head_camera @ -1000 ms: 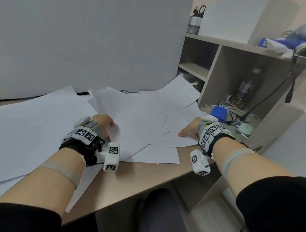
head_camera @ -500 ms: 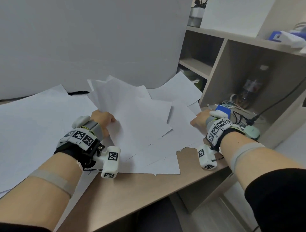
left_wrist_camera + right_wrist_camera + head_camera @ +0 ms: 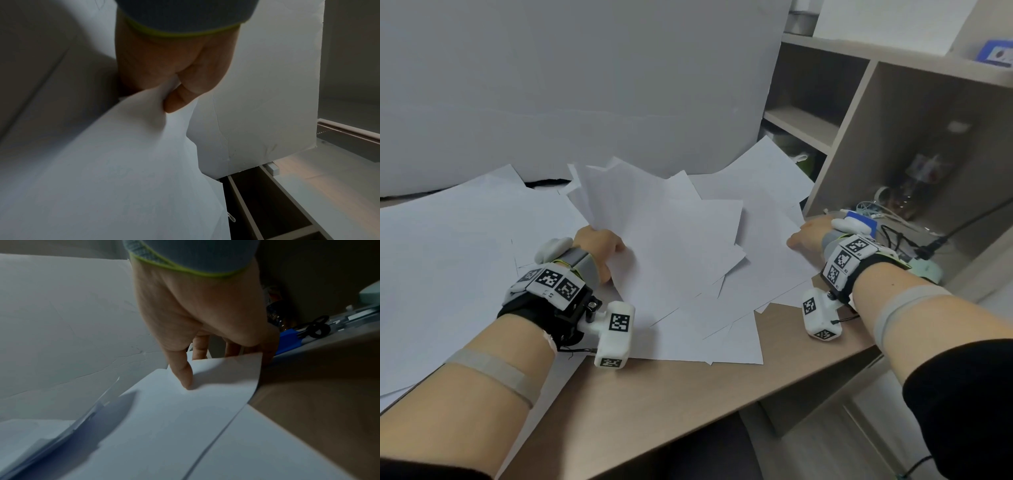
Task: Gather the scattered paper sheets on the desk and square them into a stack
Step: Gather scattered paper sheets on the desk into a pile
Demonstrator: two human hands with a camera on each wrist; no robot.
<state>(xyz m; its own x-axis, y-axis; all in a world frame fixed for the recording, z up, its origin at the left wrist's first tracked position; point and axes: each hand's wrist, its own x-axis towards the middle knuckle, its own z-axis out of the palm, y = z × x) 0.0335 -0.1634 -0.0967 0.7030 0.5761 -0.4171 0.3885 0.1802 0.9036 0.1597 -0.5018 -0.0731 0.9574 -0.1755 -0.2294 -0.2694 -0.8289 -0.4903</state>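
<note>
The loose white paper sheets [image 3: 674, 260] lie fanned and overlapping on the light-brown wooden bench [image 3: 654, 404]. The left hand [image 3: 599, 246] grips their raised left edges; only the left wrist view shows thumb and fingers pinching the paper. The right hand [image 3: 197, 324] lifts a sheet's far right edge, thumb on top, fingers curled beneath, as the right wrist view shows.
</note>
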